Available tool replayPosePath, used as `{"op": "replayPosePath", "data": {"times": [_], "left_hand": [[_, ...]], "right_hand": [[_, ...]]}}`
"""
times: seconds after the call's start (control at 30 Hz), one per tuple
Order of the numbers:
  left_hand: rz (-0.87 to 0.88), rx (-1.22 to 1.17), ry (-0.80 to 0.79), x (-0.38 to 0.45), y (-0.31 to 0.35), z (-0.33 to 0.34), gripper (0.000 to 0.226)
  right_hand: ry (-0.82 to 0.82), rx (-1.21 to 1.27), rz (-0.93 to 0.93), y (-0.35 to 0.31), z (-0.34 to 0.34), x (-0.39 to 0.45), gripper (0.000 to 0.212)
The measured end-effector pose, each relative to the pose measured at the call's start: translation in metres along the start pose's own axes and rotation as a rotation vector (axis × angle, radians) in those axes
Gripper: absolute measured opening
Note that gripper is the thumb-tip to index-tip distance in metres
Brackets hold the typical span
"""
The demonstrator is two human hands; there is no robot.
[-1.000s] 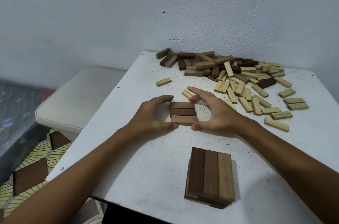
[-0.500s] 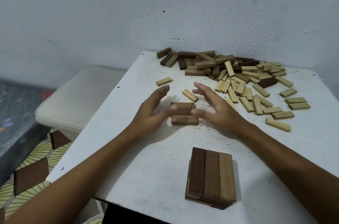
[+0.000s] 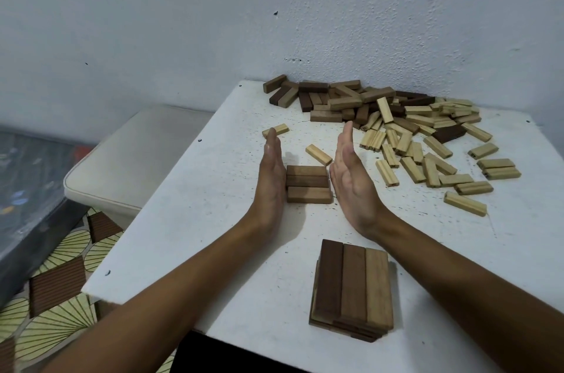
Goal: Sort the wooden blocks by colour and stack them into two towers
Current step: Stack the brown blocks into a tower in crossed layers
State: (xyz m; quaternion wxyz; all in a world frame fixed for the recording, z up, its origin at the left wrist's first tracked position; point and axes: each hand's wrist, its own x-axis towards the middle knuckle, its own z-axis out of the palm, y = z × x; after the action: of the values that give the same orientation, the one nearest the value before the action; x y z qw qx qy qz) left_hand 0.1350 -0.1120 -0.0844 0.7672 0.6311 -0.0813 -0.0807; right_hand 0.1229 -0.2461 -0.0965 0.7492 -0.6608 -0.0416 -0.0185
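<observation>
Three dark brown blocks (image 3: 308, 184) lie side by side on the white table (image 3: 195, 220). My left hand (image 3: 271, 180) stands flat on its edge against their left ends. My right hand (image 3: 351, 183) stands flat, palm inward, just off their right ends. Neither hand holds anything. A low dark tower (image 3: 351, 290) with three blocks on top stands near the front edge. A mixed pile of dark blocks (image 3: 329, 97) and pale blocks (image 3: 427, 140) covers the far right of the table.
Two single pale blocks (image 3: 276, 129) (image 3: 318, 154) lie just beyond my hands. A cushioned stool (image 3: 131, 159) stands left of the table, over a patterned floor (image 3: 55, 296). A white wall (image 3: 274, 21) rises directly behind the pile.
Both hands let go of the three dark blocks, opened and turned upright, now flanking the blocks' ends with flat palms. The blocks stayed in place.
</observation>
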Motion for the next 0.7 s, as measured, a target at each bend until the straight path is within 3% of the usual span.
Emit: {"op": "replayPosePath", "data": {"times": [0.1,0.47,0.57,0.7], "left_hand": [[0.009,-0.001,-0.002,0.0,-0.001,0.003,0.077],[-0.002,-0.031,-0.007,-0.007,0.001,0.009,0.059],[-0.005,-0.03,-0.005,-0.008,0.003,0.009,0.059],[0.035,0.024,-0.052,-0.009,0.005,0.009,0.06]], "right_hand": [[0.013,0.02,0.003,-0.002,0.003,0.0,0.074],[0.003,-0.004,-0.016,-0.006,0.013,-0.003,0.073],[0.007,-0.004,-0.008,-0.004,0.013,-0.003,0.063],[0.021,-0.006,-0.019,-0.007,0.015,-0.005,0.073]]}}
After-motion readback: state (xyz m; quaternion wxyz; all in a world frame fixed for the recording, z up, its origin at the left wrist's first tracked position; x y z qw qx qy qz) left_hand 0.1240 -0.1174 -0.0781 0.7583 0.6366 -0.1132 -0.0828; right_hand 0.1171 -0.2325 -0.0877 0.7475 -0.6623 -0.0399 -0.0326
